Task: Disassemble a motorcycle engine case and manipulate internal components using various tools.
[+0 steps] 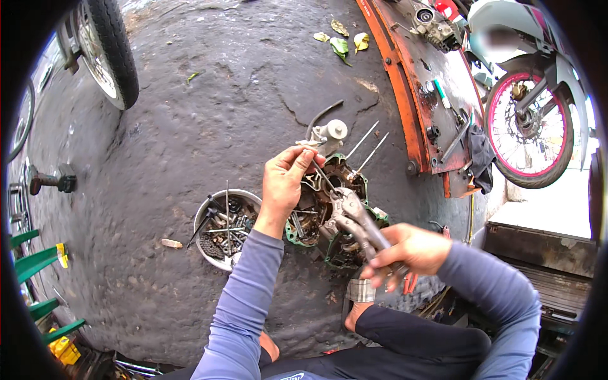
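My left hand [285, 180] pinches the upper end of a thin metal rod [324, 174]. The rod's lower end meets the jaws of a pair of locking pliers [356, 215], whose handles my right hand [405, 254] is wrapped around. Below both hands lies an opened engine case [295, 231] with green gasket edges, partly hidden by the pliers. Two long studs [362, 140] stick out from its far side. Left of my forearm, a round metal bowl [197, 237] holds bolts, a chain and other small parts.
Beyond the engine case lies a metal part with a white round cap [337, 129] and a black hose. An orange-edged metal bench [405, 107] with tools stands at right, near a pink-rimmed motorcycle wheel [529, 123]. A tyre [114, 57] is at far left; a metal cylinder [361, 290] sits by my foot.
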The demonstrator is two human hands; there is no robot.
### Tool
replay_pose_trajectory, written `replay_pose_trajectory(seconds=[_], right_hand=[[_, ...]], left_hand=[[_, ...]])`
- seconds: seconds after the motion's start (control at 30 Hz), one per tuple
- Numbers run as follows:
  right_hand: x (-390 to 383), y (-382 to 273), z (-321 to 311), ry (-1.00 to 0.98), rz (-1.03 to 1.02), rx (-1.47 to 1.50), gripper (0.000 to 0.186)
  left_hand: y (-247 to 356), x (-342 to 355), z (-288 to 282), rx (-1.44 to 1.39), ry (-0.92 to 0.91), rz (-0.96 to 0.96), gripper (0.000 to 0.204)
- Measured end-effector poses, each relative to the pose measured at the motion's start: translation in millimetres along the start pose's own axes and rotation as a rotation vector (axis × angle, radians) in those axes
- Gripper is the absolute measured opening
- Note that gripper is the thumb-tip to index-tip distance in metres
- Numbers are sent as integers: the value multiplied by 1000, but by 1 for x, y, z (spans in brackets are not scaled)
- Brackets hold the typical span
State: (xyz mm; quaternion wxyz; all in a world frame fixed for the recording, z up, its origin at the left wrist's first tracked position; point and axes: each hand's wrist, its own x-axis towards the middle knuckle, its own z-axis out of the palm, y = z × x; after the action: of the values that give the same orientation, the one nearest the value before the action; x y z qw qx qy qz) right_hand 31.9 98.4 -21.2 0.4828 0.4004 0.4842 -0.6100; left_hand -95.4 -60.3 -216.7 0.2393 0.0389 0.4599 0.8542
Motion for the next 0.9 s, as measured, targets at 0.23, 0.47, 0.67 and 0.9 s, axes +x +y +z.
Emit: replay_pose_trajectory(seconds=[0.23, 0.47, 0.67, 0.9], right_hand=[[-22, -62, -96, 324, -78, -239, 25], [60, -64, -154, 638, -532, -144, 12], [34, -16, -145, 660, -810, -44, 16], [-49, 84, -117, 790, -968, 135, 11]], left_hand=[[-10, -12, -4, 48, -11, 10, 21], [-40, -42, 4, 585, -34, -287, 33], [-22, -68, 38, 1060, -418, -298, 79], [-24, -65, 68, 1093, -652, -180, 70]])
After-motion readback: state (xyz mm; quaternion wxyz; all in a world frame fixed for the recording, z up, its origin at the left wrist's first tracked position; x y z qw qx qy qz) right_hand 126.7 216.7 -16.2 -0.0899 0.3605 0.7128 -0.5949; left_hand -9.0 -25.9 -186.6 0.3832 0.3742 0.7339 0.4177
